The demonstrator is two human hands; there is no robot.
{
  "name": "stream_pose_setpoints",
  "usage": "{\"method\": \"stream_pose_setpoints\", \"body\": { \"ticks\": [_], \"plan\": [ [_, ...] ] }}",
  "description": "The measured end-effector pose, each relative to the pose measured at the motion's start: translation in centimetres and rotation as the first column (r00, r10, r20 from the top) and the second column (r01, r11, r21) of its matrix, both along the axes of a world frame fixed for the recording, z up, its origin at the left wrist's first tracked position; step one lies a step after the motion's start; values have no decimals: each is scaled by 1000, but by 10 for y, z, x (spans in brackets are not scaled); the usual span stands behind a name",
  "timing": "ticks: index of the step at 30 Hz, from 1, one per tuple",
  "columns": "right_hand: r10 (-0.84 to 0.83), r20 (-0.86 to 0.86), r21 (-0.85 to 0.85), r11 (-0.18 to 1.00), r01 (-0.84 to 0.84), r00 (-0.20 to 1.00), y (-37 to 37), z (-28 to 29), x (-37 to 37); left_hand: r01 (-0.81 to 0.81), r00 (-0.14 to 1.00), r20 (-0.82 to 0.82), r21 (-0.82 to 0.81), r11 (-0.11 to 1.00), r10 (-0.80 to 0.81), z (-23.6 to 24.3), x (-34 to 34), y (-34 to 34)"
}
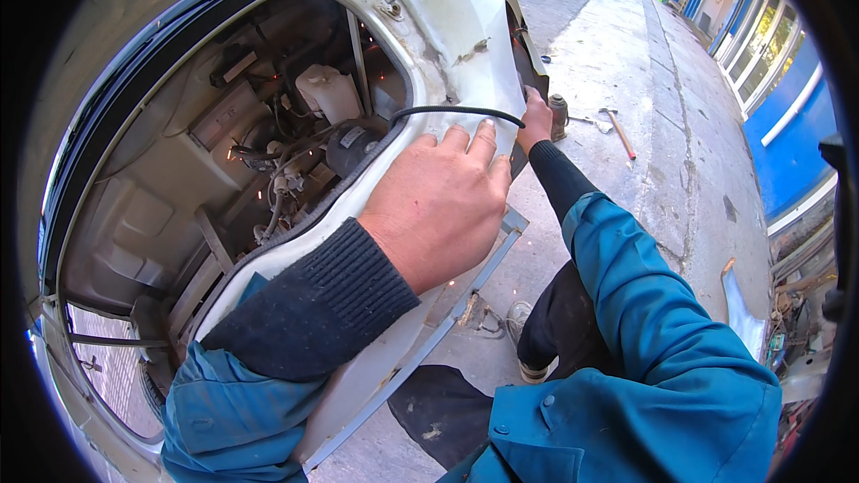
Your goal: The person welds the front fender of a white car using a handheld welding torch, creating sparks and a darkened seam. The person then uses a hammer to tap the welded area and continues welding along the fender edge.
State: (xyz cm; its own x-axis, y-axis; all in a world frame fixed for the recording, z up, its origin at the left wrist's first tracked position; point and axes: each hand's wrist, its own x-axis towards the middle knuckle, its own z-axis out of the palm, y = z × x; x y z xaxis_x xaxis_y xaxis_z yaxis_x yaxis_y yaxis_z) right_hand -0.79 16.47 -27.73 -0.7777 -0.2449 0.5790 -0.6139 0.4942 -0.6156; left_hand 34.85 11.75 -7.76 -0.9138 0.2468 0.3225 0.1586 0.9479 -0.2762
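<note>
My left hand [445,206] lies on the pale rim of a vehicle body [304,246] beside a large opening, its fingers stretched forward. Just past the fingertips, a thin black cable or hose [456,110] arches over the rim toward my right wrist. My right hand [535,119] reaches to the outer side of the white fender [447,18], at its torn or cut edge. Its fingers are mostly hidden there, so any object in them does not show. Inside the opening are a whitish plastic tank [328,94], a dark round part [351,148] and several orange sparks.
Right of the fender, a rusty cylindrical jack-like object [559,116] and a hammer [619,132] are on the concrete. A bent bluish metal piece [741,309] lies near scrap [799,340] at the right. A metal-edged panel [429,340] hangs beside my legs.
</note>
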Motion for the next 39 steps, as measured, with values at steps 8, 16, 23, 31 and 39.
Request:
{"method": "stream_pose_setpoints", "body": {
  "ticks": [8,16,23,31,39],
  "plan": [
    [-15,11,-4,1000,15,1000,-1,1,0,4,1000,-17,-22,1000,-4,0,0,0],
    [-19,35,23,1000,18,999,0,4,-1,-5,1000,-2,3,1000,5,0,0,1],
    [-39,0,32,999,39,999,0,1,1,-2,1000,11,6,1000,2,1,0,0],
    [-16,26,23,1000,16,1000,-1,-3,0,-3,1000,5,9,1000,3,1,0,1],
    [-38,31,25,999,37,999,-2,-2,-3,-12,1000,15,-13,1000,12,1,1,1]
  ]
}}
